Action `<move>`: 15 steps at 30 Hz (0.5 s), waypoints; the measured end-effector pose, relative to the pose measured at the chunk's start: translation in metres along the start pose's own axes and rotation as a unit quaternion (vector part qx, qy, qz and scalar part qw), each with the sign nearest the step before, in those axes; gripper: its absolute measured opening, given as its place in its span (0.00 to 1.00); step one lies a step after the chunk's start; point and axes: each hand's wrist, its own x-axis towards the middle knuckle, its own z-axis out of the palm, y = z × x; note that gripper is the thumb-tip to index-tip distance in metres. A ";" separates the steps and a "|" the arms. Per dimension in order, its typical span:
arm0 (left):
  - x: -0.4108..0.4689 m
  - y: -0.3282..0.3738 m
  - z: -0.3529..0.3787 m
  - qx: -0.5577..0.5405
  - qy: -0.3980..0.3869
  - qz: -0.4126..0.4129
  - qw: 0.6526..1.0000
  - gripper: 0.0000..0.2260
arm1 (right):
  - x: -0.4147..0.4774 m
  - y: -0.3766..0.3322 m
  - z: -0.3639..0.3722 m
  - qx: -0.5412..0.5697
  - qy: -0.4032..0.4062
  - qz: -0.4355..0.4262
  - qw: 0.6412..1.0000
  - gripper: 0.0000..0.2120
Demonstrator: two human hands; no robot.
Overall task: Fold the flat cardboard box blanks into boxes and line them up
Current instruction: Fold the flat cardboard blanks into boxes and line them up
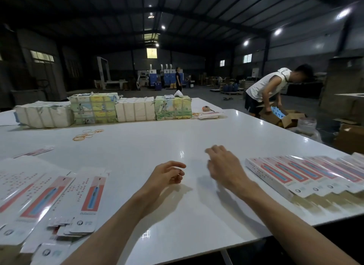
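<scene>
A: Both arms are out over the glossy white table (pixel 177 134), and neither hand has anything in it.

B: Right. The left hand (pixel 169 174) has its fingers loosely curled, thumb close to the forefinger, and nothing between them. Its shadow falls on the table under the wrist.

A: And the right hand (pixel 222 164)?

B: Palm down, fingers relaxed and a little spread, slightly blurred. It touches no box. It sits just to the left of the row.

A: Tell us about that row.

B: The folded white-and-pink cardboard boxes (pixel 295 174) lie side by side along the table's right edge. Each touches the next, and the line runs out of view to the right.

A: Where are the unfolded ones?

B: On the left. The flat white-and-pink printed cardboard box blanks (pixel 88 197) lie in loose, overlapping piles near the front left corner, well apart from both hands. One more blank (pixel 35 152) lies alone a little farther back.

A: What's farther up the table?

B: A scatter of tan rubber bands (pixel 86 134) sits in the middle left. Behind them, paper-wrapped bundles (pixel 134 111) stand in a line across the far side.

A: Anyone else around?

B: A person in a white sleeveless top (pixel 266 85) bends over an open brown cardboard carton (pixel 285 118) beyond the table's right corner.
</scene>
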 end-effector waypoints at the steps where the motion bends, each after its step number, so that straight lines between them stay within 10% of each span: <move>1: 0.000 0.001 0.000 -0.005 0.013 -0.005 1.000 0.11 | 0.011 -0.017 0.006 0.022 0.006 -0.011 1.000 0.18; 8: 0.000 0.012 -0.017 0.048 0.094 -0.058 0.993 0.09 | 0.029 -0.068 0.055 0.157 -0.012 0.013 0.987 0.15; 15: 0.000 0.042 -0.079 0.352 0.128 -0.148 0.915 0.07 | 0.033 -0.054 0.068 0.239 -0.036 0.053 0.969 0.12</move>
